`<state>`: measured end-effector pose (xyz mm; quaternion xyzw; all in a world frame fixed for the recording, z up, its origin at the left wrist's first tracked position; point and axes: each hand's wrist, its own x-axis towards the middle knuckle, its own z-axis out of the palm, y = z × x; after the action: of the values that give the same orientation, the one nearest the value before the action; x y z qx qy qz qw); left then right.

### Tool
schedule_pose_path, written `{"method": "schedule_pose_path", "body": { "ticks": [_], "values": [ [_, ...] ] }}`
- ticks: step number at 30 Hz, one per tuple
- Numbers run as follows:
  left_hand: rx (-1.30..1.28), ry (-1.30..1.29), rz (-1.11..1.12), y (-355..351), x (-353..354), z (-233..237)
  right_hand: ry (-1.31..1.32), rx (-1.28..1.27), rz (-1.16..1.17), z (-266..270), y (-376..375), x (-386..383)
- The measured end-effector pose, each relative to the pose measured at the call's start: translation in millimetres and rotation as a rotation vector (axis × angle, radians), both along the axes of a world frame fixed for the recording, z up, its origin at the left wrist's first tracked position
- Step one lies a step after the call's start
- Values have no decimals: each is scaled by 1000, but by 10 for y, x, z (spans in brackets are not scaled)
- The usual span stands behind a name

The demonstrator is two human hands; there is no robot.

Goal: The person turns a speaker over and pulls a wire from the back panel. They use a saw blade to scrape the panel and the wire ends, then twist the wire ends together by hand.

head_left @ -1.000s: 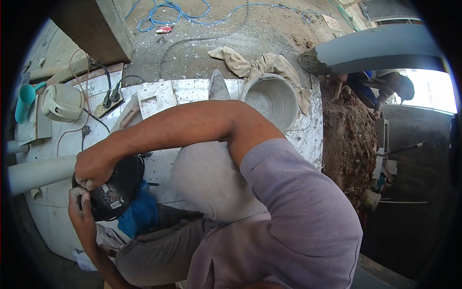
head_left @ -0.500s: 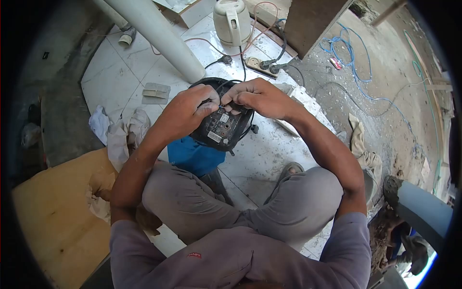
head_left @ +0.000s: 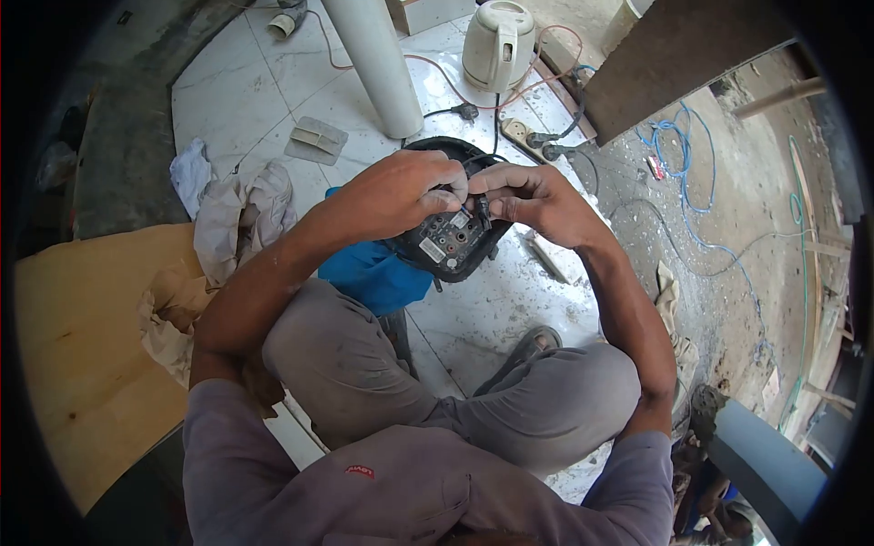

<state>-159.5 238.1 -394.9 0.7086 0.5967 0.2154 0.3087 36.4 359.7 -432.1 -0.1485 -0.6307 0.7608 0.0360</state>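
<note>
A black device [head_left: 446, 247] with a panel of round sockets, knobs and white labels lies on the tiles between my knees and the pipe; it looks like the back of a speaker. Over its panel, my left hand [head_left: 423, 193] is closed in a pinch on a thin wire [head_left: 465, 211] with a bluish tint. Close against it, my right hand [head_left: 533, 198] pinches a black cable [head_left: 482, 209], whose end is partly covered by the fingers. The fingertips of both hands nearly meet. A blue cloth [head_left: 378, 278] lies against the device's near left side.
Beyond the device stand a white pipe [head_left: 378, 73], a cream electric kettle [head_left: 498, 50] and a power strip [head_left: 523, 136] with plugs in it. A trowel-like float [head_left: 316, 140] lies left. Crumpled cloths [head_left: 241, 218] and a plywood sheet [head_left: 100, 337] are nearer; blue hose [head_left: 672, 150] coils right.
The view has shifted, so the scene sits further right and lower. Both hands stay together over the panel. More of the black cable shows below my right fingers.
</note>
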Motion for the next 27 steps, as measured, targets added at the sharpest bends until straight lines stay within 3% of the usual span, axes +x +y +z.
{"method": "schedule_pose_path", "body": {
  "ticks": [5, 11, 17, 27],
  "values": [
    [1, -6, 10, -12, -10, -12, -52, 179, -16, 5, -18, -13],
    [-12, -38, 25, -7, -30, -1, -61, -3, -85, -37, -49, -36],
    [-18, -22, 28, 7, -42, -50, 36, 36, -185, -2, -95, -81],
    [-34, 7, 35, 18, -40, -54, -20, 131, -230, -21, -114, -110]
  ]
}}
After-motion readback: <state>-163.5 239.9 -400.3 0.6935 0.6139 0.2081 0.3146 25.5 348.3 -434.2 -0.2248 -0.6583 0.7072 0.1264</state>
